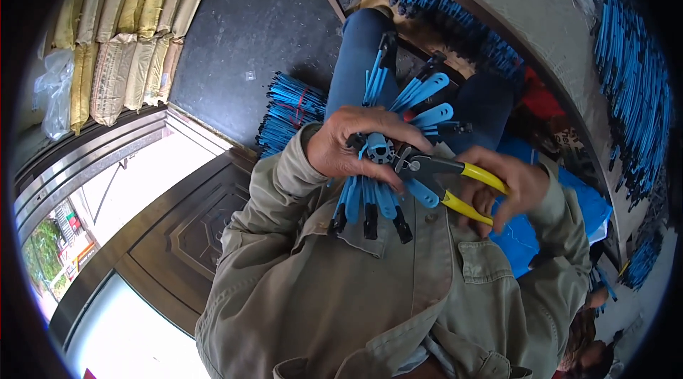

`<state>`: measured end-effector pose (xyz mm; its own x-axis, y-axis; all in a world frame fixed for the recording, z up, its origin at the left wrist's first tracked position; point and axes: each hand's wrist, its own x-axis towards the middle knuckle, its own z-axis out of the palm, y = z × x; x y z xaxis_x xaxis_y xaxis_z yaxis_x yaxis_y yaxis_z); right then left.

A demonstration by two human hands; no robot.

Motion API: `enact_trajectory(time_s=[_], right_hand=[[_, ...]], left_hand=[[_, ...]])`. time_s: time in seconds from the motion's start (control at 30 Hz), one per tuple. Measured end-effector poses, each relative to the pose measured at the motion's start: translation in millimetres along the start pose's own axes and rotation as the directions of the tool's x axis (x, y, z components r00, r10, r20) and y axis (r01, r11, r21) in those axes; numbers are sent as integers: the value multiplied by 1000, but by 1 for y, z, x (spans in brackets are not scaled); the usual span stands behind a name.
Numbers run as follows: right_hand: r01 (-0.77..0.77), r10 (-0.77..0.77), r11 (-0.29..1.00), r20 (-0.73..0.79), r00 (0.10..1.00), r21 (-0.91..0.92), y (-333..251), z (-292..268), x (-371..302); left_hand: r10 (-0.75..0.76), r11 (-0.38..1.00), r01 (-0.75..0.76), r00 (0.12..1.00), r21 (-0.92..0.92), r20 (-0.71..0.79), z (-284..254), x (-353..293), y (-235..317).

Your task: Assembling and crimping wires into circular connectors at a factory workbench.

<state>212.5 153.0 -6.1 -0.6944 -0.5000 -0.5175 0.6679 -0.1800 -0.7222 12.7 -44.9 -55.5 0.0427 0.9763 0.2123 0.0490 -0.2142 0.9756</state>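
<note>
My left hand (356, 144) is wrapped round a small round hub (378, 148) with blue arms fanning out on all sides. The arms are flat blue strips (429, 86) and thinner rods, many ending in black tips (370, 227). I hold this piece over my lap, in front of my chest. In my right hand (509, 183) is a pair of pliers with yellow handles (485, 177), its grips partly spread. The dark head of the pliers (421, 164) meets the right side of the hub, beside my left fingers; what its jaws bite on is hidden.
Bundled blue rods (293, 105) lie on the dark floor, left of my knee. More blue rods fill a carton (455, 16) ahead and lie heaped on the table (633, 87) at right. A blue bag (516, 242) is by my right elbow. Stacked sacks (117, 66) and a door (188, 226) stand left.
</note>
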Motion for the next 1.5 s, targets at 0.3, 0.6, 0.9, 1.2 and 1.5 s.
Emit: enact_trajectory(time_s=[0.3,0.6,0.9,1.2,1.5], right_hand=[[93,-175,920,-189,966,-380,17,0,-3],[-71,-645,260,-228,729,-963,-7,21,7],[-196,-826,165,-244,509,-967,24,6,45],[-176,-799,154,-227,557,-972,37,-10,51],[164,-363,593,-79,929,-789,-28,-26,-4]], left_hand=[[-45,997,37,990,-65,-133,10,-5,2],[-1,1000,5,965,14,-264,16,-7,-3],[33,986,61,841,156,-539,32,-5,-2],[84,980,20,862,199,-500,24,-3,-7],[-82,995,66,959,-68,-270,16,-8,-4]])
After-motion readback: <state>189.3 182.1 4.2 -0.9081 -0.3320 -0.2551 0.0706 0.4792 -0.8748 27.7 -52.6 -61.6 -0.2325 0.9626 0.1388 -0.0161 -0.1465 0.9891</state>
